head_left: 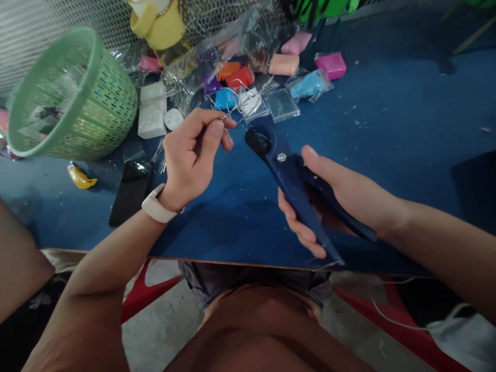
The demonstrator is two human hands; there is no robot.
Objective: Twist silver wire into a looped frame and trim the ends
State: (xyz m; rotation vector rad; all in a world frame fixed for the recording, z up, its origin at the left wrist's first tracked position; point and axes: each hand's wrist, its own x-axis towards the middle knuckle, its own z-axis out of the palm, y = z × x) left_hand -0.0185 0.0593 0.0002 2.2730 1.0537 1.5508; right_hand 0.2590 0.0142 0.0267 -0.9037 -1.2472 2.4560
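Note:
My right hand [329,196] is wrapped round the handles of a dark blue hand cutter [294,191]. The handles stand apart in my palm, and its rounded head with a black jaw points up and to the left. Thumb and index finger of my left hand [194,155] pinch a thin, twisted silvery wire [233,109]. Its loose end runs out toward the cutter's head; whether it touches the jaws I cannot tell. Just beyond the wire lie a small clear plastic bag [282,105] and a white packet [251,102].
Left of my hands stand a green basket [112,103] with plastic wrappers and a black phone [130,191]. Several coloured clay packets, one magenta [331,65], lie along the table's [399,139] back. A white block [152,109] sits beside the basket. Another person's limb shows at lower left.

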